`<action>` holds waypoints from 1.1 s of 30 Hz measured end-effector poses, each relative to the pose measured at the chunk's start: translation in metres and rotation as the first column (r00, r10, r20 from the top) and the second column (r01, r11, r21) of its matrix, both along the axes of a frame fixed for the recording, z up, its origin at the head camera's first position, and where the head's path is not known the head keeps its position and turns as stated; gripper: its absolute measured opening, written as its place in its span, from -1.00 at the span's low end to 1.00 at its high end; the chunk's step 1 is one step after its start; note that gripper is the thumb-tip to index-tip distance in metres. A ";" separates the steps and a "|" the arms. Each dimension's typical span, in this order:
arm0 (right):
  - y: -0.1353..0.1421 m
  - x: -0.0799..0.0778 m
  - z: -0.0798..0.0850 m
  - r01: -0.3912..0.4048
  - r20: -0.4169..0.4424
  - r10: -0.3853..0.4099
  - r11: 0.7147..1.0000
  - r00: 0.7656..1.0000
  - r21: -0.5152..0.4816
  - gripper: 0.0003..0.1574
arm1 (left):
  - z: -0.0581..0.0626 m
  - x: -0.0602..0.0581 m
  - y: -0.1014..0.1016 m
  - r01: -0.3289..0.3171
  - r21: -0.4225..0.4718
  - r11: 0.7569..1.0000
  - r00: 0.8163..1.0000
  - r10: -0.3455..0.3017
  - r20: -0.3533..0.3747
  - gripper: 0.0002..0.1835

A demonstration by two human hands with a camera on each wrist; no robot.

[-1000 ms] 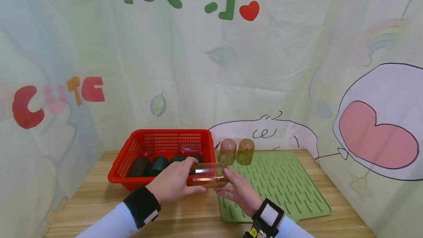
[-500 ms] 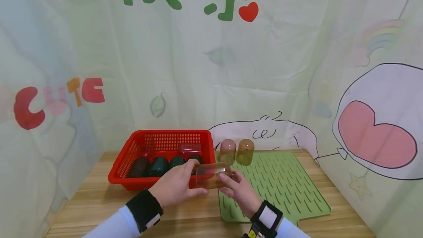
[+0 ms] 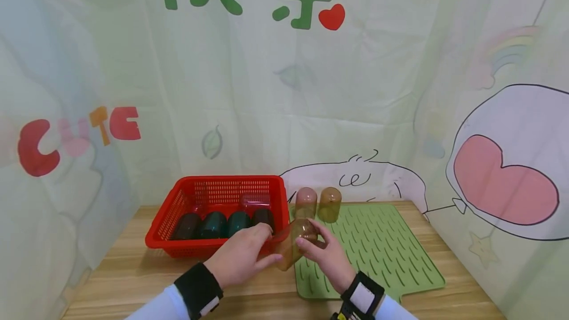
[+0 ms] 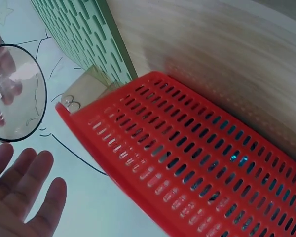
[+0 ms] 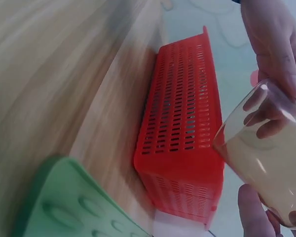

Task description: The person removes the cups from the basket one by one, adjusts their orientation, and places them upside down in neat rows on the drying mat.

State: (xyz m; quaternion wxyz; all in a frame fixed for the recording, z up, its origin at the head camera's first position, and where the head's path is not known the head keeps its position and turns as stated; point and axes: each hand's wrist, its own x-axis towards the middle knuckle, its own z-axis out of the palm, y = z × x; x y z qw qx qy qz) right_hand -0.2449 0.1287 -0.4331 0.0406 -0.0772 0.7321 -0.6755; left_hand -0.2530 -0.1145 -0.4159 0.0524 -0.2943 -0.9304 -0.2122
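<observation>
A see-through amber cup (image 3: 289, 248) is held in the air in front of the red basket's right corner. It tilts with its closed end up and to the right, its rim toward my left hand (image 3: 240, 256). My right hand (image 3: 331, 258) grips the closed end between thumb and fingers. Around the rim, my left hand's fingers and thumb are spread; the left wrist view shows those fingers (image 4: 24, 180) loosely extended beside the round rim (image 4: 45, 94). Two cups stand upside down on the green mat: one pinkish (image 3: 306, 202), one amber (image 3: 330, 205).
The red basket (image 3: 162, 241) on the left holds several cups: dark ones (image 3: 186, 226), teal ones (image 3: 214, 224) and a clear pink one (image 3: 255, 200). A green ridged drying mat (image 3: 378, 246) lies to the right on the wooden table (image 3: 258, 300). A printed curtain hangs behind.
The amber cup has turned from lying level to tilted, its rim swinging down and its closed end up. My right hand has shifted its grip to the closed end. My left hand's fingers have loosened.
</observation>
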 end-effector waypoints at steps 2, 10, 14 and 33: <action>0.000 0.002 0.002 0.016 -0.041 -0.014 0.998 0.999 0.054 -0.13 | -0.002 0.000 0.002 0.010 -0.009 1.000 1.000 -0.010 -0.017 -0.40; -0.001 0.006 0.003 0.056 -0.176 -0.020 0.978 0.984 0.201 -0.14 | -0.008 0.004 0.008 0.034 -0.049 0.998 0.995 -0.038 -0.089 -0.49; -0.002 0.009 0.005 0.059 -0.227 -0.009 0.975 0.974 0.215 -0.15 | -0.009 0.004 0.011 0.041 -0.079 0.996 0.995 -0.048 -0.086 -0.51; 0.022 0.012 0.014 0.138 -0.436 0.042 0.918 0.899 0.373 -0.15 | -0.026 0.007 0.006 -0.039 -0.161 0.986 0.990 0.016 -0.141 -0.31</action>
